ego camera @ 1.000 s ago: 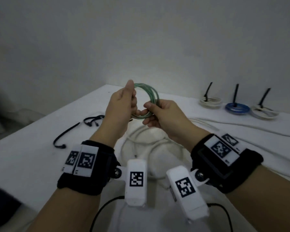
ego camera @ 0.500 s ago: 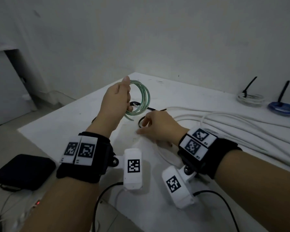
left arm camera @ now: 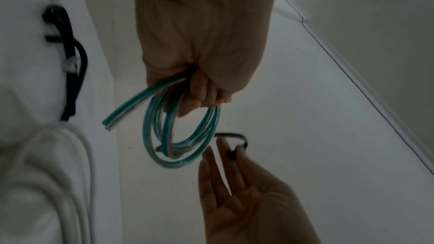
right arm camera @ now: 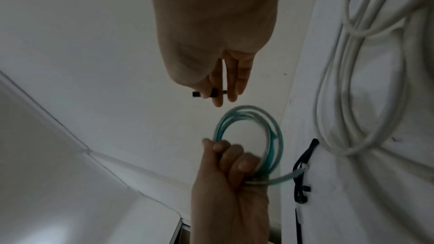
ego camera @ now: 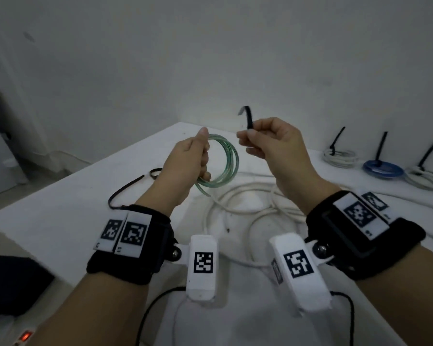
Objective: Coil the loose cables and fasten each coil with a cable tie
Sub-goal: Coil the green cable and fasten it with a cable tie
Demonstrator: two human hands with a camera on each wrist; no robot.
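**Inspector:** Nearest item first. The left hand [ego camera: 188, 163] holds the green coil [ego camera: 225, 162] in the air above the table [ego camera: 60, 216], fingers curled round one side of the loops.

**Assistant:** And the right hand [ego camera: 275, 148]?

**Inspector:** Just beside the coil, not touching it. It pinches a black cable tie [ego camera: 248, 118] between thumb and forefinger; the other fingers are loosely extended.

**Assistant:** Handling?

**Inspector:** My judgement: light, springy, smooth cable, so the loops would spread if released. Keep the present grip and pass the tie round the free side. The tie looks thin but stiff enough to thread.

**Assistant:** Any difference between views?

**Inspector:** The left wrist view alone shows the cut end [left arm camera: 110, 121] projecting loose. The head view alone shows, farther off, the white cable [ego camera: 238, 211] uncoiled and three tied coils [ego camera: 383, 168] along the wall.
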